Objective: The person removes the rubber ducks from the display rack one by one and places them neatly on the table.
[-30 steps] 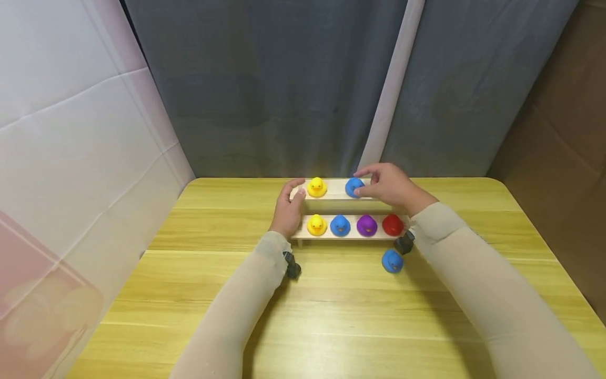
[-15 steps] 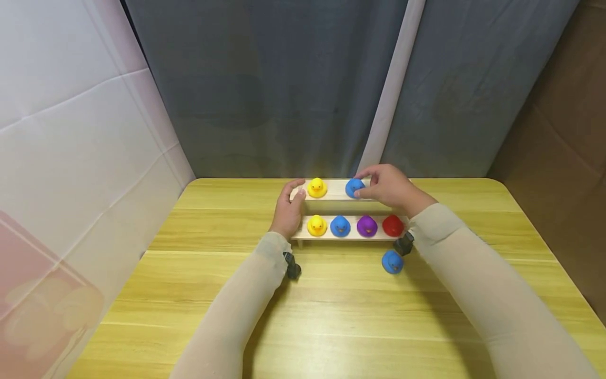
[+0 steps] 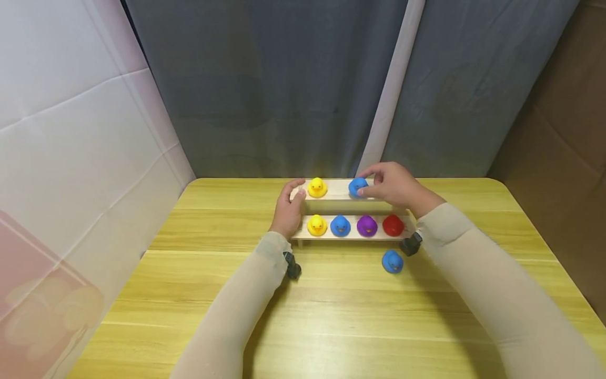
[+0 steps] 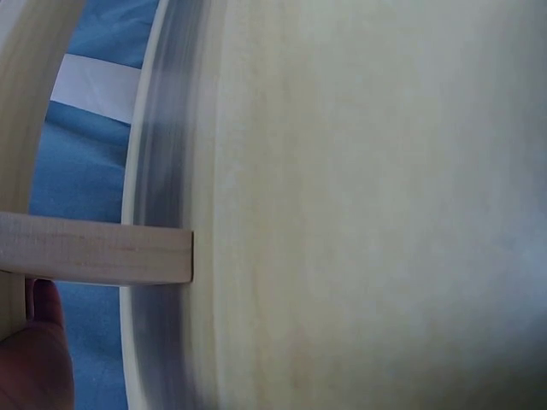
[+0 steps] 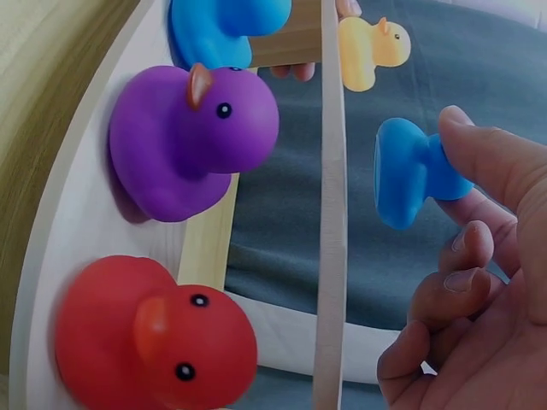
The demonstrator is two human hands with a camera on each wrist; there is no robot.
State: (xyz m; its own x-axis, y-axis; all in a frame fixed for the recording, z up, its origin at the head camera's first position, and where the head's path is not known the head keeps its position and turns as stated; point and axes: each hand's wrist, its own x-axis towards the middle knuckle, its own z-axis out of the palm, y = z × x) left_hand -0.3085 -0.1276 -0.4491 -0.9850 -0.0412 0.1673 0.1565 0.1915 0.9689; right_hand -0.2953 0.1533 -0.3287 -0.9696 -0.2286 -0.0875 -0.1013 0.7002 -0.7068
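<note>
A two-tier wooden rack (image 3: pixel 337 189) stands near the table's back edge. At its left end my left hand (image 3: pixel 286 210) grips the upper board, the thumb above and fingertips below it in the right wrist view. My right hand (image 3: pixel 395 185) pinches a blue rubber duck (image 5: pixel 402 173) between thumb and finger, a small gap off the upper board. A yellow rubber duck (image 3: pixel 316 187) sits on the upper tier, left of it. Along the lower tier stand a yellow duck (image 3: pixel 316 225), a blue duck (image 3: pixel 340 226), a purple duck (image 3: pixel 366 226) and a red duck (image 3: pixel 393 225).
Another blue duck (image 3: pixel 392 261) lies on the wooden table (image 3: pixel 331 316), in front of the rack's right end. Behind the table hangs a grey curtain (image 3: pixel 284 95). A white sheet (image 3: pixel 80 131) borders the left side, and a brown panel (image 3: pixel 554 142) the right.
My right hand has shifted slightly to the right with the pinched blue duck. The left hand and the other ducks have stayed where they were.
</note>
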